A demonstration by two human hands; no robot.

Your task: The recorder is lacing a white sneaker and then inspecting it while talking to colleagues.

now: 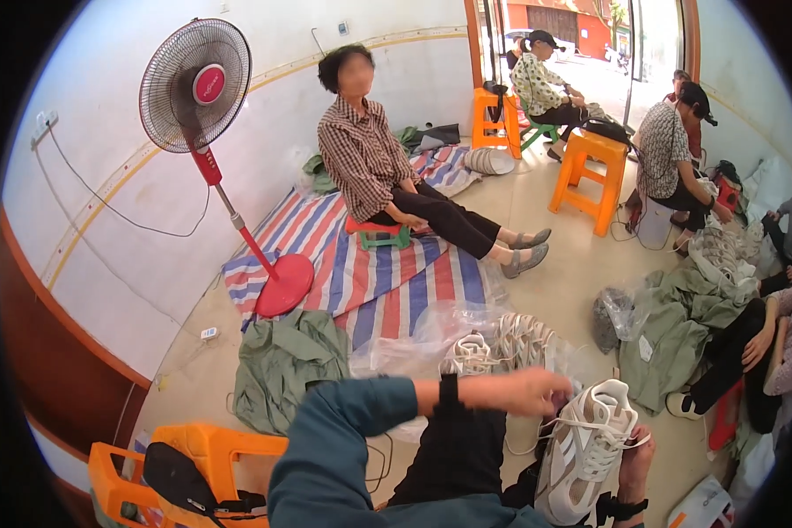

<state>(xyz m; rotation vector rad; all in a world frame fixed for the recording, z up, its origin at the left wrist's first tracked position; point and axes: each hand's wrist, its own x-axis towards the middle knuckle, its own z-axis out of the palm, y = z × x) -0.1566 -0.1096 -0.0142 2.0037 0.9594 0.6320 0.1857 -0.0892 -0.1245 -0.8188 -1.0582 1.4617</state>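
Observation:
A beige and white sneaker (587, 453) stands tilted over my lap, toe toward me, with pale laces (600, 437) across its tongue. On its left, my left hand (539, 392) is closed, slightly blurred; loose lace runs close by its fingertips, but what they grip is hidden. My right hand (638, 459) is at the shoe's right side, its fingers pinching a lace beside the eyelets. Past my left forearm, another laced sneaker (469, 354) and several more pale shoes (523, 341) lie on clear plastic.
A red standing fan (277, 283) and a seated person (365, 163) are on a striped tarp (378, 295). Orange stools (216, 458) with a black bag (178, 480) stand at my left. Green cloth (290, 365) lies nearby; more people sit at the right and by the door.

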